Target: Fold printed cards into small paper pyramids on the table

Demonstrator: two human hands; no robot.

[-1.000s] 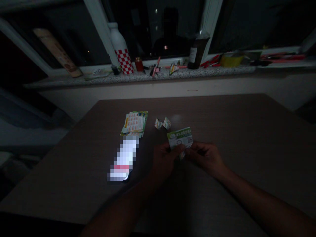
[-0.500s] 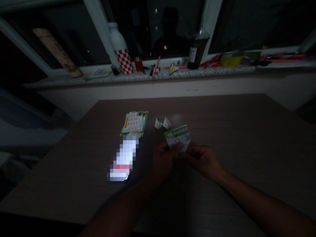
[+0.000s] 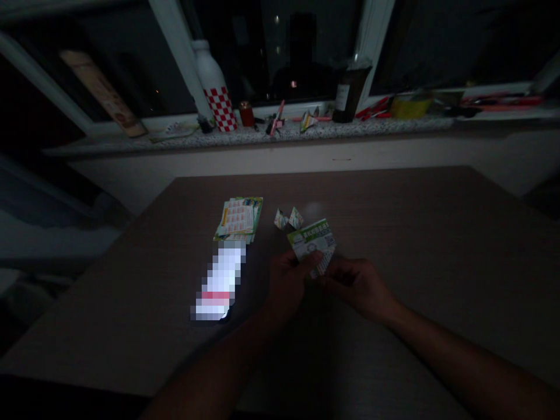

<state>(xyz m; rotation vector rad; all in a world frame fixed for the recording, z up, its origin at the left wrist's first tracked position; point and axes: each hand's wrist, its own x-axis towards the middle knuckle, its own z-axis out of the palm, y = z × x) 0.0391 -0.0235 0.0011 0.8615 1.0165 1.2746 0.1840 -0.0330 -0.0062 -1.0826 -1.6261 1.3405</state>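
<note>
A green and white printed sheet of paper (image 3: 311,239) is held over the table, tilted, with its lower right corner looking folded. My left hand (image 3: 291,277) grips it from the left, thumb on top and the other fingers underneath. My right hand (image 3: 356,286) pinches its lower right edge between thumb and fingers; the fingertips are dim and partly hidden. Just beyond the sheet, a small folded paper piece (image 3: 288,219) with two pointed ends stands on the table.
Left of my hands lies a lit phone (image 3: 219,283), its screen blurred. Behind it is a stack of printed papers (image 3: 238,217). Along the windowsill (image 3: 280,135) stand a checkered bottle (image 3: 219,99), a small red jar (image 3: 246,114), a dark cup (image 3: 345,96) and pens.
The paper has turned slightly and shifted a little to the left in my hands. My right hand has moved slightly along its lower edge. The other things stay put.
</note>
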